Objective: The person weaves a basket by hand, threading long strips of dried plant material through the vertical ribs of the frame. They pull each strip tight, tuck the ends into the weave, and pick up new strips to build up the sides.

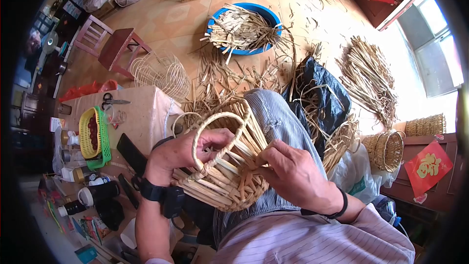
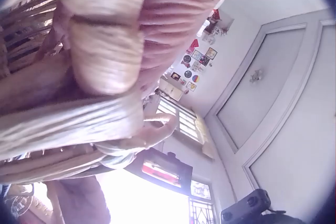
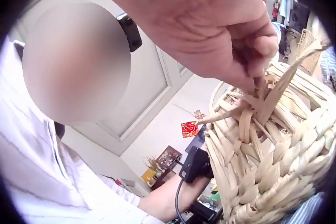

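Note:
A straw basket (image 1: 215,188) lies tilted on the lap, its weave of pale dried strips. A wrapped loop handle (image 1: 194,147) arches over my left hand (image 1: 178,154), which grips the basket from its left side. In the left wrist view the handle (image 2: 107,35) crosses close before the palm. My right hand (image 1: 295,171) pinches a straw strip (image 3: 286,79) at the basket's wall, thumb and fingertips together. Loose strip ends stick out around those fingertips, and braided rows (image 3: 278,179) run below them in the right wrist view. Part of the left fingers is hidden behind the weave.
A blue basin (image 1: 275,17) full of dried strips stands on the floor ahead. More straw (image 1: 369,76) and a black plastic bag (image 1: 322,93) lie to the right. Scissors (image 1: 113,101) and a green basket (image 1: 105,154) are on the left table.

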